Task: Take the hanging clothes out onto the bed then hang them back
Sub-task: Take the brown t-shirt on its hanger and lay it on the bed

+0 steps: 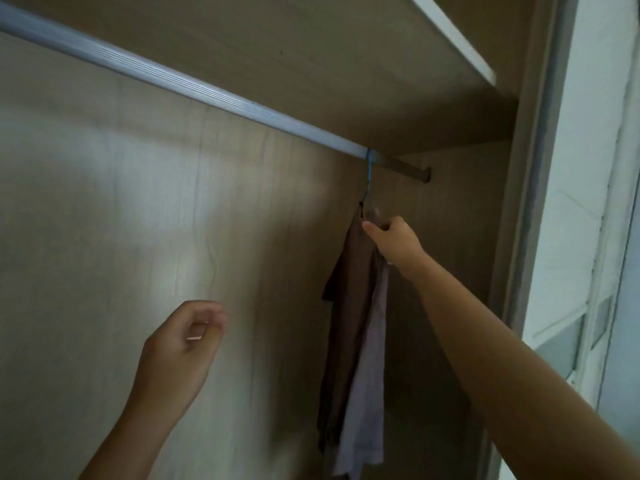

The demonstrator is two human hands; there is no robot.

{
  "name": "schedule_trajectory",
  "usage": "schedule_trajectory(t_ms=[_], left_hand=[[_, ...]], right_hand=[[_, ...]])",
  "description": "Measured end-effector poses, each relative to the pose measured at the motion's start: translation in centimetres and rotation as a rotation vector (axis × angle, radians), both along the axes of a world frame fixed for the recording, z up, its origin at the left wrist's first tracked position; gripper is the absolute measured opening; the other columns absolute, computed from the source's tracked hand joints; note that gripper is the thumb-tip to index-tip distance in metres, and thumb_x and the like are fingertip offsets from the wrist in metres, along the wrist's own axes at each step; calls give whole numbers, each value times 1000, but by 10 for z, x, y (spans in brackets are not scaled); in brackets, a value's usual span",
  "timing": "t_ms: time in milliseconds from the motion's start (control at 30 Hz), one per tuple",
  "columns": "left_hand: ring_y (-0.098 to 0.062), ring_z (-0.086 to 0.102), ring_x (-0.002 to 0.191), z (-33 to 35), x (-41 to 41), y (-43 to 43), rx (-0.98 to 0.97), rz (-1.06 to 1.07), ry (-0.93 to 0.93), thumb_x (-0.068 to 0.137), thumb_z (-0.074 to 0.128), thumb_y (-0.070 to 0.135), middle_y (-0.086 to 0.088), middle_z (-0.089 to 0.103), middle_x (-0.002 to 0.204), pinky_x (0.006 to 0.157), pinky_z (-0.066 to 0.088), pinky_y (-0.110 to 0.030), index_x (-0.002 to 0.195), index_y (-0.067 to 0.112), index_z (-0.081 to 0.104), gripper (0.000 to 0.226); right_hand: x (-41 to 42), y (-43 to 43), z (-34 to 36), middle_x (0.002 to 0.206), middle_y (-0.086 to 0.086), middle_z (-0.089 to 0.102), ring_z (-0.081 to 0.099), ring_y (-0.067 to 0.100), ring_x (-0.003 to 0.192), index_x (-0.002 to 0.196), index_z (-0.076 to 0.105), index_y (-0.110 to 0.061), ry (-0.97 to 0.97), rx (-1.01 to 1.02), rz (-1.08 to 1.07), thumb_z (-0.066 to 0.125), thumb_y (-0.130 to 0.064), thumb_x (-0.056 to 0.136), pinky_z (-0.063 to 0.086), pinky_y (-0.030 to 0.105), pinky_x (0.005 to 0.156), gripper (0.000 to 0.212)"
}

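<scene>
A brown garment (348,306) and a pale lilac garment (369,393) hang side by side at the far right end of the silver wardrobe rail (173,83). A blue hanger hook (370,169) loops over the rail above them. My right hand (393,242) reaches up and grips the hanger at the top of the clothes. My left hand (181,348) hovers lower left in front of the wardrobe's back panel, fingers loosely curled, holding nothing.
The wardrobe's wooden back panel (121,254) fills the left. A wooden shelf (346,64) runs above the rail. The wardrobe's side wall and a pale sliding door frame (571,202) stand at the right.
</scene>
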State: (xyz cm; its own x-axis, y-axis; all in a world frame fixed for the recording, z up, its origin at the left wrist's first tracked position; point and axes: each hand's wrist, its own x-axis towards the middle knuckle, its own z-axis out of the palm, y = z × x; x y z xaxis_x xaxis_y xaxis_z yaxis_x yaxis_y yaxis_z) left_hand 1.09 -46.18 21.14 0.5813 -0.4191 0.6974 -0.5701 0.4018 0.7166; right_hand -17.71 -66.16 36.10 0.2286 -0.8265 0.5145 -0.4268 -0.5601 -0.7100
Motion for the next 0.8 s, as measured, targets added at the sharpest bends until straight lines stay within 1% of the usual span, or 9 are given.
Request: schedule_trajectory(t_ms=[67, 133, 200, 300, 367, 433, 533, 600, 800], left_hand=[[-14, 66, 82, 2, 3, -3, -17, -2, 16, 67, 53, 28, 14, 69, 84, 71, 44, -8, 80, 36, 62, 18], [-10, 66, 75, 2, 4, -5, -37, -6, 19, 67, 51, 25, 13, 70, 83, 68, 42, -3, 80, 34, 62, 20], [-6, 66, 73, 1, 4, -8, -51, -10, 22, 66, 51, 24, 11, 70, 83, 67, 43, -2, 79, 30, 63, 19], [-5, 66, 71, -1, 5, -10, -57, -14, 33, 66, 51, 24, 10, 70, 80, 66, 43, -1, 77, 26, 63, 16], [-2, 65, 71, -2, 6, -10, -41, -16, 20, 67, 50, 24, 14, 70, 78, 66, 43, 0, 78, 33, 63, 19], [-1, 65, 72, -2, 7, -9, -23, -15, 9, 67, 49, 24, 15, 70, 78, 66, 43, 0, 78, 38, 62, 21], [-2, 65, 71, -2, 9, -6, -19, -13, 4, 68, 49, 24, 15, 70, 77, 67, 43, -1, 76, 41, 62, 23], [-2, 66, 72, -3, 11, -5, -13, -13, 9, 68, 49, 25, 15, 70, 77, 67, 43, -2, 75, 43, 62, 24], [-7, 66, 73, -12, 10, -4, 9, -50, 45, 67, 49, 24, 14, 70, 77, 69, 45, -6, 73, 43, 62, 25]], right_hand=[[4, -15, 7, 104, 13, 56, 56, 26, 88, 119, 50, 0, 72, 9, -30, 53, -29, 91, 46, 29, 64, 41], [5, -27, 13, 101, 18, 57, 54, 27, 84, 111, 55, 2, 86, 43, -70, 50, -19, 90, 42, 30, 63, 30], [3, -38, 18, 96, 18, 56, 53, 27, 77, 102, 55, 1, -14, 140, -62, 47, -14, 90, 40, 31, 66, 21], [5, -46, 21, 100, 17, 56, 54, 25, 85, 114, 53, 8, -224, 245, -21, 47, -11, 93, 38, 29, 70, 29], [7, -45, 23, 98, 13, 56, 55, 25, 78, 111, 53, 0, -282, 223, 1, 48, -12, 93, 39, 28, 63, 22], [9, -42, 23, 84, 8, 52, 48, 17, 63, 103, 50, -8, -346, 215, 24, 47, -13, 94, 36, 26, 55, 10], [11, -44, 26, 66, 4, 44, 47, 20, 73, 78, 50, -6, -407, 193, 47, 48, -16, 94, 35, 29, 64, 19], [11, -43, 26, 65, 3, 44, 48, 21, 75, 73, 50, -9, -385, 131, 55, 49, -17, 94, 35, 28, 61, 23], [4, -28, 17, 73, 9, 53, 51, 23, 76, 73, 55, -16, -378, -12, 107, 48, -20, 93, 38, 33, 68, 22]])
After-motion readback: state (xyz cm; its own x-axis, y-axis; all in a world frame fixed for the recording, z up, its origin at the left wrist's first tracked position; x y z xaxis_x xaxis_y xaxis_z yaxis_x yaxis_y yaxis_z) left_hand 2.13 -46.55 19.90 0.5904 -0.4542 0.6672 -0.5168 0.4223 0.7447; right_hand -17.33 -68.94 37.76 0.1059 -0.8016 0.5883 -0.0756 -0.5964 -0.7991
